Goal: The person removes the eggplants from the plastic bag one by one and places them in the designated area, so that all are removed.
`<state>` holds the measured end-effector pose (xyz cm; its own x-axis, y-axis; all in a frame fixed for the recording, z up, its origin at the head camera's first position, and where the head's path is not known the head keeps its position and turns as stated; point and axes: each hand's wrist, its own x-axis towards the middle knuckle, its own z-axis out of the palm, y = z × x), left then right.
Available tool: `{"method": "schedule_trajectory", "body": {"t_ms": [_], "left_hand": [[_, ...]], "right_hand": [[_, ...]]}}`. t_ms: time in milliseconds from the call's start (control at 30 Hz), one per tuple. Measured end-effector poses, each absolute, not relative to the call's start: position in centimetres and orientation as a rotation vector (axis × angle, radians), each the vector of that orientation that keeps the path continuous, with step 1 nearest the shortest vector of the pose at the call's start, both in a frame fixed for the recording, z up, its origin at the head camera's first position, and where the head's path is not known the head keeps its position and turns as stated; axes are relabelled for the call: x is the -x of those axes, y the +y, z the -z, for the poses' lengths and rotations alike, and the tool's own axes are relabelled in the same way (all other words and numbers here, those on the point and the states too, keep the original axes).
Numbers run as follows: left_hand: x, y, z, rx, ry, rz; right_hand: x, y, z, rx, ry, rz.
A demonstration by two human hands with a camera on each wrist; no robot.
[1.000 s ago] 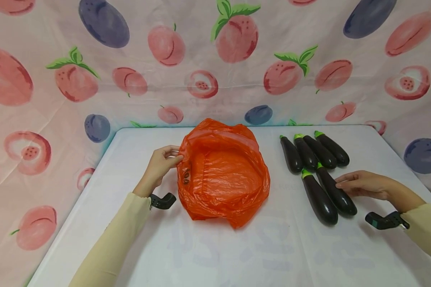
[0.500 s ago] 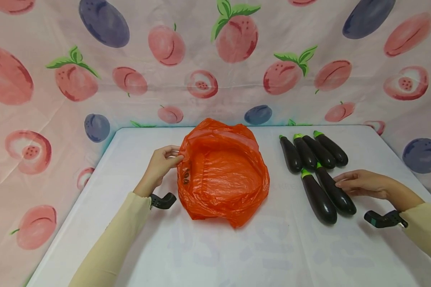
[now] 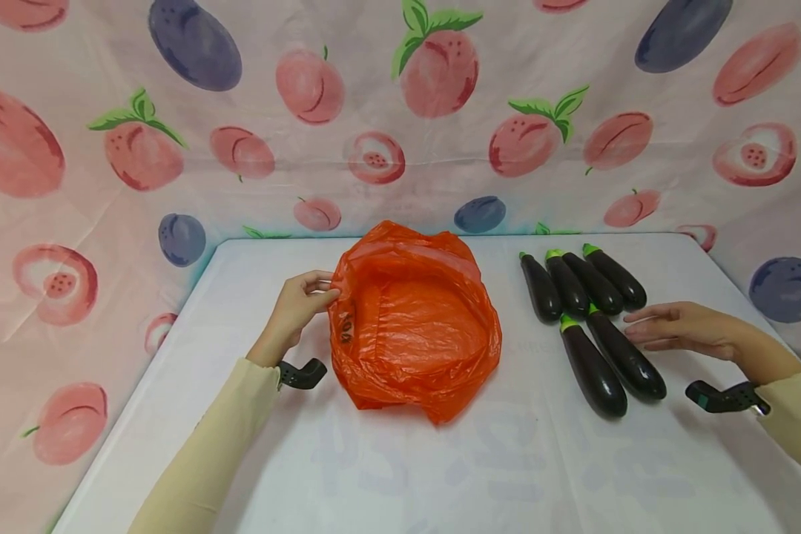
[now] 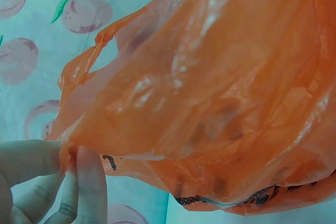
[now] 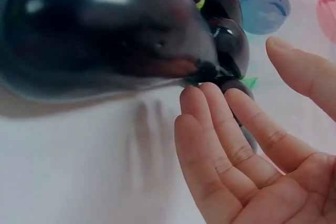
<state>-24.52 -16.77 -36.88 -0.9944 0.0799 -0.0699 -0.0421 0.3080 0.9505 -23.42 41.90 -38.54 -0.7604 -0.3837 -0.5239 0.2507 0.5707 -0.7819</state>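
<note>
An orange-red plastic bag (image 3: 434, 326) stands in the middle of the white table, its mouth spread wide. My left hand (image 3: 297, 305) pinches the bag's left rim between thumb and fingers, which the left wrist view shows up close. Two glossy dark eggplants lie side by side in the front row at the right. My right hand (image 3: 690, 330) is just right of the nearer-right eggplant (image 3: 630, 360), its fingers fairly straight and the thumb spread apart. In the right wrist view that hand (image 5: 257, 166) holds nothing; whether a fingertip touches an eggplant I cannot tell.
Several more eggplants (image 3: 594, 282) lie in a back row, green caps pointing away. The front-left eggplant (image 3: 594, 371) lies between the bag and the right hand. A fruit-patterned cloth (image 3: 240, 193) hangs behind the white table (image 3: 440, 482).
My right hand has lifted and drawn slightly away, its fingers spreading from the front-right eggplant, whose near end has shifted slightly right. The left hand and bag have stayed put.
</note>
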Motion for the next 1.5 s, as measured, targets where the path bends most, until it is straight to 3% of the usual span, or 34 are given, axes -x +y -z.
{"method": "schedule_trajectory", "body": {"t_ms": [367, 767, 1500], "left_hand": [[24.6, -16.7, 36.8, -0.03, 2.454, -1.755], [25.1, -16.6, 36.5, -0.03, 2.431, -1.738], [25.6, -16.3, 32.7, -0.135, 2.775, -1.622]], "right_hand": [[23.6, 41.4, 37.4, 0.248, 2.181, 1.32], [25.0, 38.6, 36.2, 0.719, 1.867, 1.668], [26.6, 30.9, 31.1, 0.637, 2.257, 1.47]]}}
